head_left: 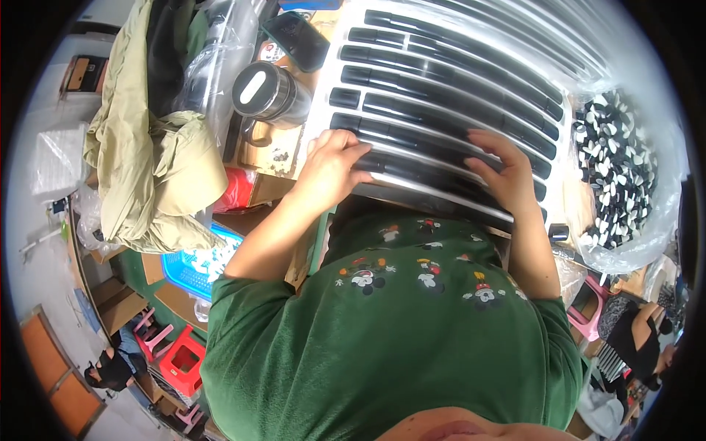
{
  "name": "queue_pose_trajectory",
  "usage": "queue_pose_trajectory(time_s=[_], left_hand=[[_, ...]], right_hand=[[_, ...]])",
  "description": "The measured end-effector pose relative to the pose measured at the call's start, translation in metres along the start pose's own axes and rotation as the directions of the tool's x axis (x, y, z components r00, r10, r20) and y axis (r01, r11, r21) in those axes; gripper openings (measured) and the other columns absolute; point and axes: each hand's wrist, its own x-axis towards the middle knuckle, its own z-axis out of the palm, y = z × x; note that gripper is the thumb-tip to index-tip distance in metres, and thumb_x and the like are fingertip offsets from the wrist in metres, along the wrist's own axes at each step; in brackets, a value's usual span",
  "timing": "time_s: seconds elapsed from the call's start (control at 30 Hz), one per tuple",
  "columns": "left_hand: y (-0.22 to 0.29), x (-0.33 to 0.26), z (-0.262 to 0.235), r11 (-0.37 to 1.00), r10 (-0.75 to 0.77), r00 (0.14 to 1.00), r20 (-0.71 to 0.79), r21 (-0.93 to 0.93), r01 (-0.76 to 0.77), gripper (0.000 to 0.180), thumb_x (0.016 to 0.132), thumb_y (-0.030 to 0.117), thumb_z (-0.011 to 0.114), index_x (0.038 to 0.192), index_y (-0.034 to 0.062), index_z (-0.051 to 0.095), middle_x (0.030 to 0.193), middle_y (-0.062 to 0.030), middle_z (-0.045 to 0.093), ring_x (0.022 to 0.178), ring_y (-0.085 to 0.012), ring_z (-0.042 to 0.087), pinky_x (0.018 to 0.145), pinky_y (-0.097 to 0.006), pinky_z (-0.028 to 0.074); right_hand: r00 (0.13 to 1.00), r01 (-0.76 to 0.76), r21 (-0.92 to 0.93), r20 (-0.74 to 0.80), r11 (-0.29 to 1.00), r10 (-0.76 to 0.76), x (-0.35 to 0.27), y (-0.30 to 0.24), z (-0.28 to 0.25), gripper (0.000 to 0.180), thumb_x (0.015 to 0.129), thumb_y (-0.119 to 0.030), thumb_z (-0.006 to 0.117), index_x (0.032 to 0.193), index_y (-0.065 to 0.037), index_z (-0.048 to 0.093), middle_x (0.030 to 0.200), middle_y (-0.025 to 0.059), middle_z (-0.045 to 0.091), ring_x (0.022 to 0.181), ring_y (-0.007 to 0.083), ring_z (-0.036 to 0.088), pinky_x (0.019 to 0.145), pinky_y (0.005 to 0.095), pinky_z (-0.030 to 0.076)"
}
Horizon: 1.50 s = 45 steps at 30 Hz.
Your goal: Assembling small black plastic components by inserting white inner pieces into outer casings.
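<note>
Rows of glossy black tube-like pieces lie side by side on a white ridged tray before me. My left hand is at the left end of a near row, its bent fingers and thumb closed about the end of a black tube. Over the right part of the near rows, my right hand has its thumb and bent fingers apart, with nothing visible between them. Whether its fingertips touch the pieces I cannot tell. Short gaps break some rows near the left.
A lidded flask and a dark phone are left of the tray. Clear plastic bagging holds small black and white pieces at right. A blue basket, a red stool and other people are farther off.
</note>
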Motion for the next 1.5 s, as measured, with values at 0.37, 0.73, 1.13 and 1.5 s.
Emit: queue_pose_trajectory(time_s=[0.37,0.73,1.13,1.5], left_hand=[[-0.028,0.006,-0.034,0.967,-0.091,0.991,0.098,0.247,0.064,0.039,0.063,0.012,0.077,0.097,0.0025,0.060,0.101,-0.0147,0.056,0.099,-0.0348,0.050,0.088,-0.042,0.039],[0.011,0.048,-0.022,0.937,-0.175,0.956,-0.237,-0.337,0.088,0.043,0.069,0.004,0.077,0.109,0.0031,0.062,0.099,-0.0061,0.058,0.088,-0.0173,0.056,0.080,-0.029,0.046],[0.104,0.085,0.061,0.852,0.115,0.966,-0.230,-0.477,-0.215,0.046,0.065,0.007,0.081,0.108,0.0067,0.064,0.104,-0.0090,0.060,0.088,-0.0182,0.059,0.074,-0.028,0.049],[0.121,0.087,0.068,0.861,0.143,0.938,-0.316,-0.427,-0.275,0.044,0.066,0.005,0.080,0.108,0.0052,0.064,0.103,-0.0093,0.059,0.087,-0.0189,0.062,0.074,-0.029,0.052]], right_hand=[[0.747,-0.460,-0.259,-0.631,0.849,0.212,-0.078,0.081,-0.154,0.030,0.084,-0.015,0.067,0.112,-0.003,0.063,0.104,0.0087,0.066,0.093,0.0145,0.062,0.084,0.0260,0.047],[0.481,-0.837,-0.297,-0.799,0.459,0.361,-0.087,0.127,-0.169,0.022,0.076,-0.029,0.069,0.079,-0.007,0.067,0.076,0.0134,0.067,0.075,0.0307,0.064,0.070,0.0380,0.049],[0.436,-0.767,-0.308,-0.893,0.563,0.106,-0.095,0.172,-0.150,0.031,0.074,-0.030,0.073,0.087,-0.004,0.064,0.076,0.0096,0.066,0.073,0.0254,0.064,0.070,0.0360,0.049],[0.791,0.112,0.125,-0.611,0.986,-0.012,-0.066,0.007,-0.041,0.035,0.070,0.006,0.075,0.102,0.002,0.062,0.094,0.0085,0.063,0.083,0.0141,0.062,0.073,0.0249,0.051]])
